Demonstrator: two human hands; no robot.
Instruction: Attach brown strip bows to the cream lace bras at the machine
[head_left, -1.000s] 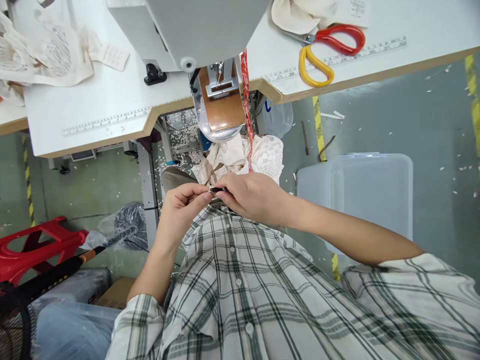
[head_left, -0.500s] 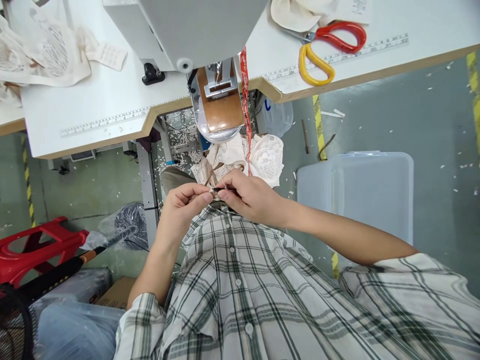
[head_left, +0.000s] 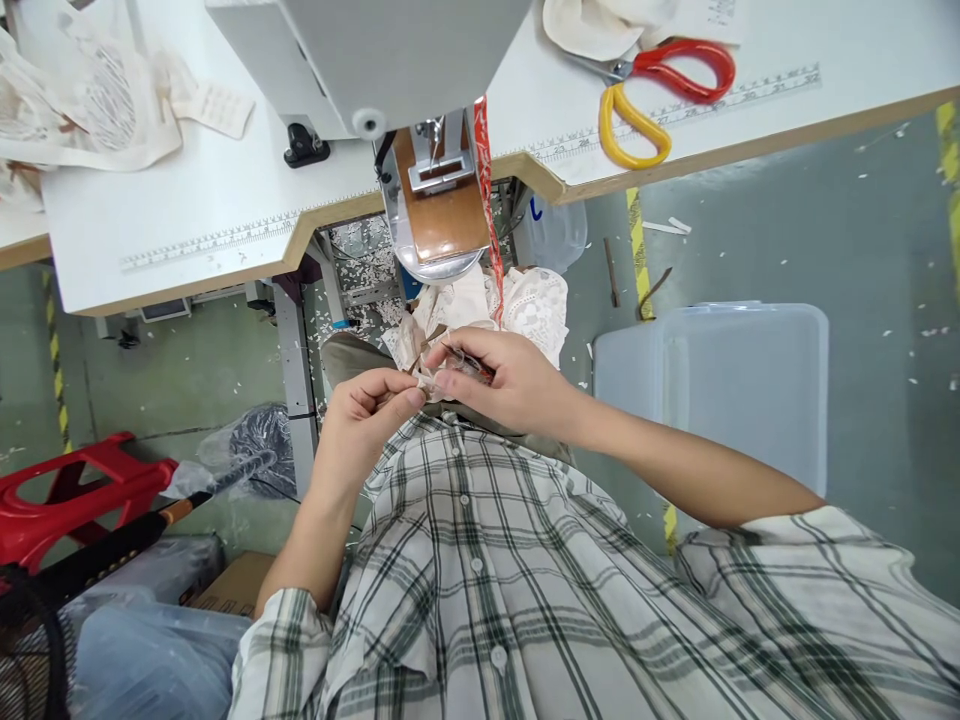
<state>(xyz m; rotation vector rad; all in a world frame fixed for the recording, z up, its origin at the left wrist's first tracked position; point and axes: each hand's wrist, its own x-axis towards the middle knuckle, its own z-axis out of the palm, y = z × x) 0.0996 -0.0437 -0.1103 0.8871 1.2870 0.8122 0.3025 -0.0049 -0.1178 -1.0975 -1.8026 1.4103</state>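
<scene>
My left hand [head_left: 367, 415] and my right hand [head_left: 502, 375] meet in my lap, just below the sewing machine [head_left: 390, 60]. Both are closed in a pinch on a small pale strip of fabric [head_left: 429, 381] held between them. A small dark tool I cannot make out clearly lies under my right fingers. Cream lace fabric [head_left: 525, 305] is bunched on my lap behind the hands. A red patterned ribbon [head_left: 486, 200] hangs down from the machine to the lace.
Red and yellow scissors [head_left: 645, 85] lie on the white table [head_left: 225, 200] at the right, beside cream cloth. More lace pieces lie at the far left. A translucent plastic bin [head_left: 742, 380] stands on the floor at my right, a red stool [head_left: 67, 495] at my left.
My right hand has lifted slightly and turned, so its fingers now show spread over the small piece. My left hand has stayed almost in place.
</scene>
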